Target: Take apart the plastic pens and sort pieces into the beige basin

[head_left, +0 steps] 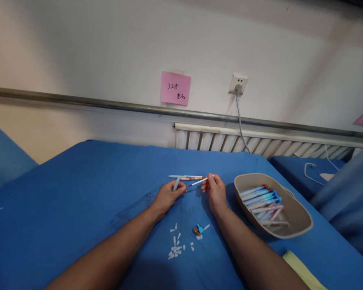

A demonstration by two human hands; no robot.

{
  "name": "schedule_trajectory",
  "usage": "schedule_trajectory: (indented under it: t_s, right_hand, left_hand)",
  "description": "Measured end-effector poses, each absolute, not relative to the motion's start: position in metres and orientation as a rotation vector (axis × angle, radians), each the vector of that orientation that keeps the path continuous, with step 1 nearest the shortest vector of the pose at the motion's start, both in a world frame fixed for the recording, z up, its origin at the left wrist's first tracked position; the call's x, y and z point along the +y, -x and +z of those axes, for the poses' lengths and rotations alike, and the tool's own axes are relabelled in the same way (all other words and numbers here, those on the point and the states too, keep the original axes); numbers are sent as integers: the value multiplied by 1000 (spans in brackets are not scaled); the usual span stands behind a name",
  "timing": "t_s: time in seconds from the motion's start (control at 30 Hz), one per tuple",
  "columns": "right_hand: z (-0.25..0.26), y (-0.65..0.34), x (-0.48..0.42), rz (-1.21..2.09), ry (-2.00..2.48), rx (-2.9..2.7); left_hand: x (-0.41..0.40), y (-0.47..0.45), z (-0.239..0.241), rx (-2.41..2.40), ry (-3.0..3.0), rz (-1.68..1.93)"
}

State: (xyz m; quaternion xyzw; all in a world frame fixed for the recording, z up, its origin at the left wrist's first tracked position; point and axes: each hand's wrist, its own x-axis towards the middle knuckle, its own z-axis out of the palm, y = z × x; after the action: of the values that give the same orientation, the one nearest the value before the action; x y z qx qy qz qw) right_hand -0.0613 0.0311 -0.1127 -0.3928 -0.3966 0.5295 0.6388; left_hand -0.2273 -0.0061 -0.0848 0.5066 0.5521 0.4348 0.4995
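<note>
Clock directions are being read from between the two hands, 12 being toward the wall.

Left hand (pixel 166 197): closing thumb and fingers on a pale grey barrel (pixel 176 184), which is leaning up and away at 11 o'clock.

Right hand (pixel 216 193): pinching a slim white refill (pixel 199 182) near one end; its dark tip is pointing to 9 o'clock, toward the left fingertips. Whether these are touching the tip, one cannot tell.

Pale pen piece (pixel 177 176) and orange printed barrel (pixel 195 178): lying at 12 o'clock, just beyond the hands.

Brown topper (pixel 196 231) and blue topper (pixel 200 228): sitting side by side at 6 o'clock.

Small white pieces (pixel 176 251): lying scattered between 6 and 7 o'clock.

Beige basket (pixel 301 219): standing at 3 o'clock, holding a row of decorated pens (pixel 260 198).

Yellow cloth (pixel 301 270): lying at 4 o'clock.

Blue cover (pixel 78 201): spreading beneath everything listed.

Pink note (pixel 176 88): hanging on the wall near 12 o'clock.
</note>
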Motion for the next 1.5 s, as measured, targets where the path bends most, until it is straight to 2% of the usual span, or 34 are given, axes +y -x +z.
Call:
schedule_trajectory:
  t_s: [0.23,0.77,1.2,1.5]
  right_hand:
    - [-112,66,26,1264,878,-1005]
    - [-111,72,22,1693,757,-793]
    - [-108,49,38,1435,751,-638]
    - [-105,50,37,1419,769,-670]
  left_hand:
    - [-8,227,-84,1336,-1234,1036]
    - [-13,226,-74,1228,-1071,1054]
    - [-5,234,-80,1232,-1208,984]
    - [-6,232,-81,1283,-1283,961]
